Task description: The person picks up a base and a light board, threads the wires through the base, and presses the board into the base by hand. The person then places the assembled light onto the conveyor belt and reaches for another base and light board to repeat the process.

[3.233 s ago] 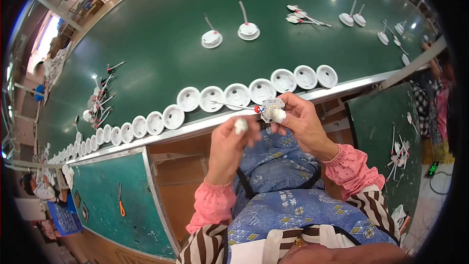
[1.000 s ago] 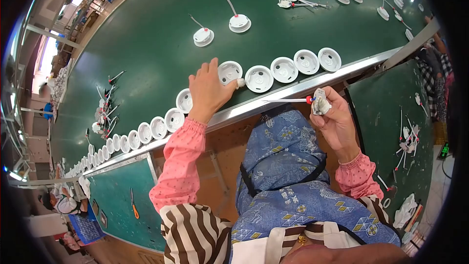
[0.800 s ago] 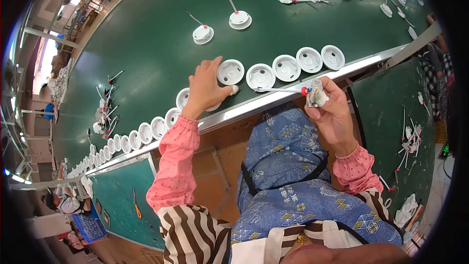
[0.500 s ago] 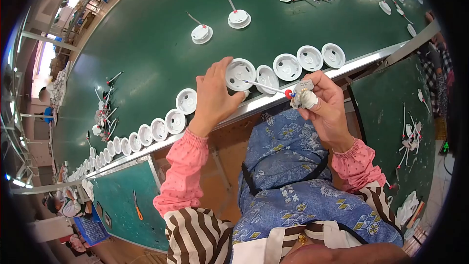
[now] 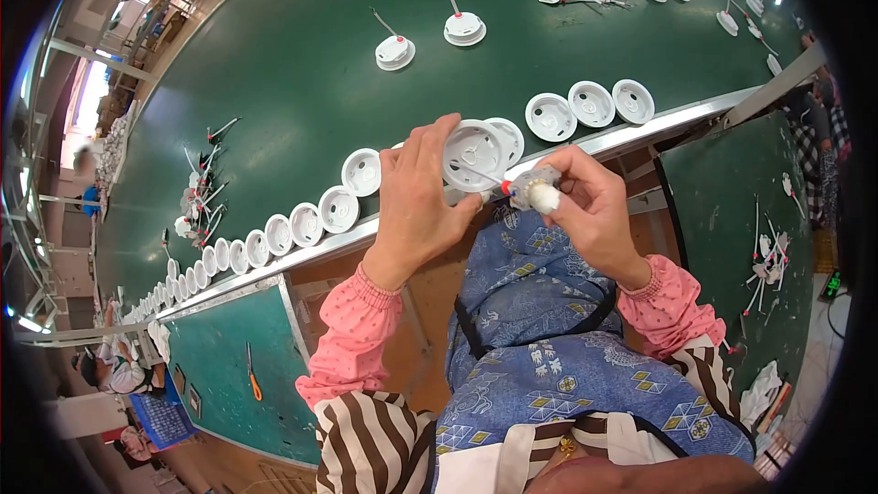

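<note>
My left hand (image 5: pixel 416 201) grips a white round plastic cup (image 5: pixel 476 142) by its rim, with the holed inside facing me. In my right hand (image 5: pixel 590 210) is a small circuit board (image 5: pixel 529 187), pinched between thumb and fingers, with a white covering at the thumb tip. From the board a white cable (image 5: pixel 477 173) with a red ring (image 5: pixel 506 187) runs left, its far end overlapping the inside of the cup. Just behind the held cup, another white cup (image 5: pixel 506 139) stands at the table edge, partly hidden.
Similar cups (image 5: pixel 339 209) line the metal table edge (image 5: pixel 366 229) to the left; several more (image 5: pixel 592 104) stand right. Cups with upright cables (image 5: pixel 465 29) sit farther back on the green table (image 5: pixel 274 101). Wired boards lie in piles (image 5: pixel 197 197). Orange-handled scissors (image 5: pixel 254 380) lie on the lower-left surface.
My right hand has moved left and slightly down, bringing the board closer to the cup. The cable reaches deeper over the cup's inside. My left hand has lowered slightly with the cup.
</note>
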Tool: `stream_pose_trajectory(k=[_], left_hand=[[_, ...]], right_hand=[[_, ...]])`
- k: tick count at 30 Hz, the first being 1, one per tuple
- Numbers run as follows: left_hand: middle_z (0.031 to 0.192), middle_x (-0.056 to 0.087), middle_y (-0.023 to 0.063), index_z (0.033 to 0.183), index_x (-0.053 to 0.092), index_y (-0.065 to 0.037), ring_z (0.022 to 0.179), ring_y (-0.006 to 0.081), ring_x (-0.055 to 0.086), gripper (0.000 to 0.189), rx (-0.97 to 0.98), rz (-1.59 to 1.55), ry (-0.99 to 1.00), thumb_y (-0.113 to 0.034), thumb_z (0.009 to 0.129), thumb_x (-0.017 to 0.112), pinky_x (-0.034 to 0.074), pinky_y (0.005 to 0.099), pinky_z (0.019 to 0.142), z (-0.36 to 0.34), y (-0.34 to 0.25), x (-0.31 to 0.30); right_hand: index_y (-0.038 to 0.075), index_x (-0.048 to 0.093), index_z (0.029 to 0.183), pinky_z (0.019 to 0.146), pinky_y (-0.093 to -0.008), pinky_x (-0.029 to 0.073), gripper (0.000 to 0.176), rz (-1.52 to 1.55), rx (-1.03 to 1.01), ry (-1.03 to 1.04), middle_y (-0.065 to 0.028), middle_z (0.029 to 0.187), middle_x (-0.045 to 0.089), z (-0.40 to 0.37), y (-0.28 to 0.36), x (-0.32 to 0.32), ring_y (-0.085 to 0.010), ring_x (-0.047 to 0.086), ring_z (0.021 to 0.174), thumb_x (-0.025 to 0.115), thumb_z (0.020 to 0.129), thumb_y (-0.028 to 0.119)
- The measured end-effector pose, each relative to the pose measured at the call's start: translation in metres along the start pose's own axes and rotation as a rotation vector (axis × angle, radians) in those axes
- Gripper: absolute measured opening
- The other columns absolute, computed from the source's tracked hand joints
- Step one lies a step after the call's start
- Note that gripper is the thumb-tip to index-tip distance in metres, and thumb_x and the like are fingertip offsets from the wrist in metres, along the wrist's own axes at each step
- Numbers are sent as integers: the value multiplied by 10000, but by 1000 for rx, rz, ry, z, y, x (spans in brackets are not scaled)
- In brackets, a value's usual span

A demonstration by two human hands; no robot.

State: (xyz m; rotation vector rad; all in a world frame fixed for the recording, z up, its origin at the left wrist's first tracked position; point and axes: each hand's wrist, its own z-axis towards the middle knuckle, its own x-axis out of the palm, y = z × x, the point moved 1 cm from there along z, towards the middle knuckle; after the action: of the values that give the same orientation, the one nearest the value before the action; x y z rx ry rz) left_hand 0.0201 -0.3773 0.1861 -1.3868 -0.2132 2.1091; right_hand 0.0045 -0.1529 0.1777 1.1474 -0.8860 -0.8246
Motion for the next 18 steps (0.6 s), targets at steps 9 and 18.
stream_pose_trajectory(k=[9, 18], left_hand=[[1191, 601, 134, 1369, 508, -38, 1098, 330, 573, 840, -5, 16, 3, -113, 591, 815, 397, 422, 915, -22, -31, -10], [1202, 553, 179, 1399, 471, -27, 1069, 364, 573, 845, -19, -155, -29, -33, 622, 804, 472, 446, 875, -37, -44, -2]], right_hand=[[-25, 625, 995, 557, -328, 494, 194, -569, -191, -56, -128, 859, 613, 0, 12, 24, -199, 622, 614, 643, 807, -68], [-27, 617, 981, 561, -301, 453, 166, -518, -120, 14, -95, 818, 616, -7, 10, 31, -152, 566, 615, 673, 824, -30]])
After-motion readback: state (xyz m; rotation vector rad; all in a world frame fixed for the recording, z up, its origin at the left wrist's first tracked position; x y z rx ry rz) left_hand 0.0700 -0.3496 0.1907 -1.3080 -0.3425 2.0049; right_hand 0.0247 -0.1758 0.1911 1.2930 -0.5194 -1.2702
